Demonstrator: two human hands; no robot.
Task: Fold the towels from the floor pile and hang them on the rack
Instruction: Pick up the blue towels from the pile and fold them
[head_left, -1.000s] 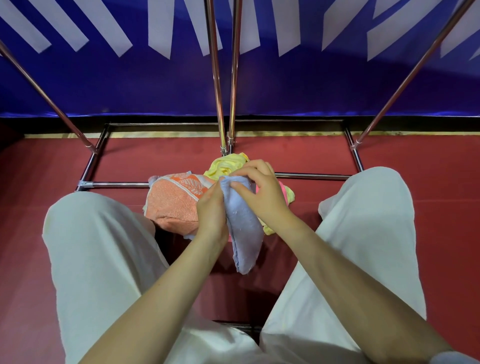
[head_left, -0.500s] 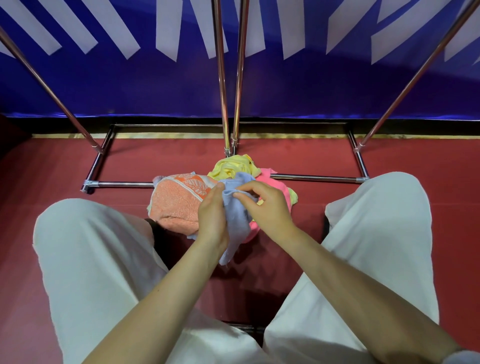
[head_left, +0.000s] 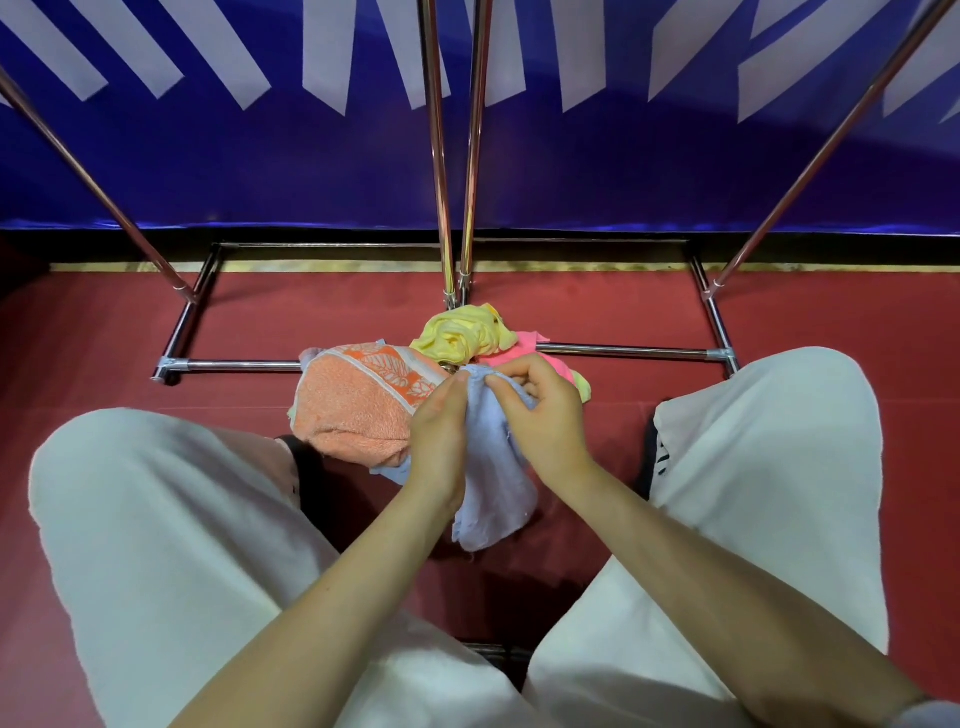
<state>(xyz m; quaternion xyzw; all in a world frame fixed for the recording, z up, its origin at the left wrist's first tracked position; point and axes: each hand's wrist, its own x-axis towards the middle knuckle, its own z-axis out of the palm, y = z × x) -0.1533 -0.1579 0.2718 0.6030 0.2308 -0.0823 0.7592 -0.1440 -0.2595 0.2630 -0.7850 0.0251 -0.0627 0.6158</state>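
- Both hands meet at centre frame: my left hand (head_left: 439, 436) and right hand (head_left: 540, 410) each pinch the top edge of a pale blue towel (head_left: 493, 499), fingers curled onto the cloth, thumbs close together.
- From that grip the blue towel hangs down toward 6 o'clock, its lower end bunched between my knees, over the red floor (head_left: 805, 322).
- At 10 o'clock from the hands lies an orange towel (head_left: 353, 410) with a leaf-patterned band, touching the left hand's knuckles.
- At 12 o'clock sits a crumpled yellow towel (head_left: 460, 332), and a pink towel (head_left: 514, 353) shows just behind the right hand's fingers; these three form the floor pile.
- Beyond the pile, the rack (head_left: 623, 352) has a chrome base bar running 9 to 3 o'clock, two upright poles rising together at 12, and slanted poles at 10 and 2.
- Behind the rack stands a blue wall (head_left: 311, 171) with white stripes.
- White trousers (head_left: 171, 545) cover my legs at 8 and 4 o'clock, and a dark shoe edge shows beside each knee.
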